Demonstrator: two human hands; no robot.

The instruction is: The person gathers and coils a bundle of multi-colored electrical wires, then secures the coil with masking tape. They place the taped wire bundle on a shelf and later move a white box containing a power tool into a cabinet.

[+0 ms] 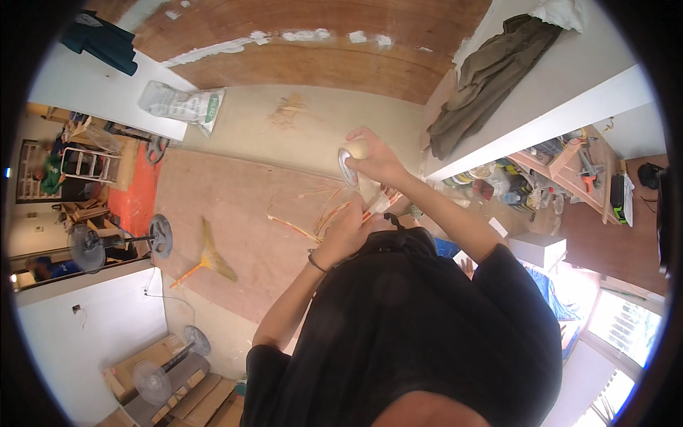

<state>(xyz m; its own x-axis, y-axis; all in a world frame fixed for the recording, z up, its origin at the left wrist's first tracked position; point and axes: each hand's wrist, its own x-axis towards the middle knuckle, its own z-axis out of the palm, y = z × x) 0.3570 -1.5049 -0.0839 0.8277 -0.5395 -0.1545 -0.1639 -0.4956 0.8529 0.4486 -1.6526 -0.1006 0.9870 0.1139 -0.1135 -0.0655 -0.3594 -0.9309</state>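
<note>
My right hand grips a wide roll of cream-coloured tape, thumb inside its core. A strip of the tape hangs down towards my left hand, which is closed on a bundle of thin orange and whitish wires or cables. The bundle's loose ends fan out to the left over the plywood sheet. Pale tape lies around part of the bundle, just right of my left fingers. The grip of the left fingers is partly hidden.
Plywood covers much of the floor, with a broom on it. Standing fans are at left. A white sack lies by the wall; tools and boxes are at right. Another person's hand shows beside my right arm. People work far left.
</note>
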